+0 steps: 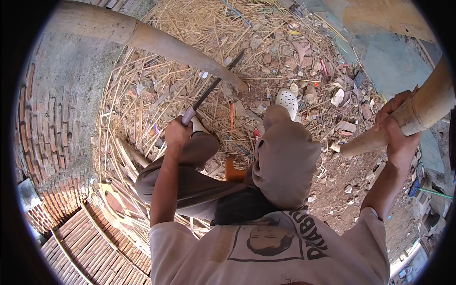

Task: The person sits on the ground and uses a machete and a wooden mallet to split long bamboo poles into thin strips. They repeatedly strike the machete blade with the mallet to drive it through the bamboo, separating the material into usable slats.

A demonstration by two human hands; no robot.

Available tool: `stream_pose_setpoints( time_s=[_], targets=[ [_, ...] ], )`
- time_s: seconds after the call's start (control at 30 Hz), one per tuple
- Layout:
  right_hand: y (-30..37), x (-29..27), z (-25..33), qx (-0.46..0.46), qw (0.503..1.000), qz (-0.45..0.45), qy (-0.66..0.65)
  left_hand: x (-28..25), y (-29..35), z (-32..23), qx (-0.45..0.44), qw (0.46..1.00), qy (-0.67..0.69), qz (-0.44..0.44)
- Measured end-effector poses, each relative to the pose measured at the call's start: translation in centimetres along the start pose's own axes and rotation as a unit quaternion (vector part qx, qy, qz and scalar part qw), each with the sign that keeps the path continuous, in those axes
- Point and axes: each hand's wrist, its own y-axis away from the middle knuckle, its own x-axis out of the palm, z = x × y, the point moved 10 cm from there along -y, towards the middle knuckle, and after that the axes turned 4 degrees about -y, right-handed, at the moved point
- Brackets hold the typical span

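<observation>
My left hand (177,134) is closed round the pale handle of a machete (209,90), over my bent left knee. Its long dark blade points away and to the right, its tip near a thick bamboo pole (175,50) that slants in from the upper left. On the right side, my right hand (396,123) grips a second bamboo pole (420,111); its near end hangs over the dirt, and its far part runs out past the right rim. Fingers wrap over the top of this pole, with the thumb side partly hidden.
Straw (190,21) and broken rubble (311,95) cover the ground ahead. A brick wall (50,128) rises at the left, above a slatted bamboo panel (99,244). Bluish-grey sheets (394,66) lie at the upper right. A white perforated clog (287,100) is on my foot; something orange (235,170) shows between my legs.
</observation>
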Motion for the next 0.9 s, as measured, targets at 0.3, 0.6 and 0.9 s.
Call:
stream_pose_setpoints(
  time_s=[0.3, 0.6, 0.9],
  targets=[
    [17.3, 9.7, -40.3, 0.412, 0.850, 0.275, 0.179, -3.2, -0.2, -3.9, 0.002, 0.999, -0.053, 0.014],
    [14.3, -0.7, -21.2, 0.385, 0.905, 0.074, 0.164, -3.5, 0.5, -5.0, 0.016, 0.999, -0.024, 0.034],
    [15.3, -8.4, 8.7, 0.062, 0.968, -0.168, 0.175, -5.0, 0.1, -5.4, 0.022, 0.999, 0.030, 0.030]
  ],
)
